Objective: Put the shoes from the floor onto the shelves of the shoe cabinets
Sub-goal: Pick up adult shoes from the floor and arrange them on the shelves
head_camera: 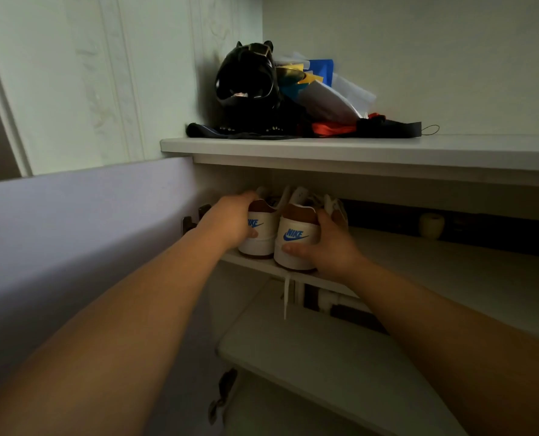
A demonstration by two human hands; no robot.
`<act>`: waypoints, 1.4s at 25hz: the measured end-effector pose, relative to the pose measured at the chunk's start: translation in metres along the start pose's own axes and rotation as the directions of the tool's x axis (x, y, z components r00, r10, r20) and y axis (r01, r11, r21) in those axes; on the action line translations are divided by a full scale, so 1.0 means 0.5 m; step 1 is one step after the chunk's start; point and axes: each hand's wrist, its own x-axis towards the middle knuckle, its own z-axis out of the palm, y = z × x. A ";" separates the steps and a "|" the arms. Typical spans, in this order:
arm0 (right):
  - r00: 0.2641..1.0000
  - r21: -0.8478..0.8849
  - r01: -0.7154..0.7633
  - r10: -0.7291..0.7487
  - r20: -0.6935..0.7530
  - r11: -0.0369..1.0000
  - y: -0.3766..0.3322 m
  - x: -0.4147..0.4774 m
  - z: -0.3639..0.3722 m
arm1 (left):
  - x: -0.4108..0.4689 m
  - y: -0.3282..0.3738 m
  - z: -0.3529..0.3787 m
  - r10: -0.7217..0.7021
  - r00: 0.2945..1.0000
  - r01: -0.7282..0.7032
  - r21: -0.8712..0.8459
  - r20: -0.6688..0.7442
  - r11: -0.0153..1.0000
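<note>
Two white sneakers with blue logos and brown heel collars stand side by side on the upper inner shelf [419, 262] of the shoe cabinet, heels toward me. My left hand [230, 220] wraps the heel of the left sneaker [261, 229]. My right hand [327, 247] grips the heel of the right sneaker [296, 236]. A white lace [287, 297] hangs down over the shelf edge from the right sneaker.
The open cabinet door [73, 247] stands at my left. A lower shelf [324, 357] lies beneath. On the cabinet top [450, 149] sit a black glossy figure [249, 83], papers and straps. A small pale object [431, 225] sits far right on the upper shelf.
</note>
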 end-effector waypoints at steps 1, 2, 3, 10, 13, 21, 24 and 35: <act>1.000 0.019 0.003 -0.003 0.001 1.000 0.003 0.011 0.007 | 0.006 -0.008 0.000 -0.009 1.000 0.009 0.013 -0.006 1.000; 1.000 0.024 0.001 -0.001 -0.003 1.000 0.007 0.023 0.015 | 0.013 -0.021 -0.003 -0.016 1.000 0.016 0.030 -0.010 0.999; 1.000 0.016 0.004 -0.004 -0.015 1.000 0.010 0.034 0.026 | 0.016 -0.034 -0.007 -0.023 1.000 0.023 0.044 -0.011 0.999; 1.000 -0.053 0.004 -0.005 -0.028 0.999 0.012 0.062 0.053 | 0.018 -0.058 -0.011 -0.023 0.999 0.022 0.059 0.022 0.998; 0.998 -0.076 0.005 -0.010 -0.066 0.997 0.013 0.066 0.050 | -0.001 -0.043 -0.010 -0.106 0.992 0.110 -0.045 0.074 0.993; 0.969 0.144 -0.050 0.083 -0.232 0.988 -0.029 0.083 0.016 | -0.047 0.022 0.066 -0.051 0.956 0.058 -0.017 0.288 0.998; 0.968 0.191 -0.061 0.104 -0.228 0.980 -0.034 0.081 0.009 | -0.021 0.034 0.094 -0.077 0.957 0.069 0.038 0.280 0.997; 0.973 0.309 -0.071 0.134 -0.188 0.949 -0.043 0.069 -0.034 | -0.004 0.093 0.089 -0.077 0.893 0.096 -0.021 0.444 0.995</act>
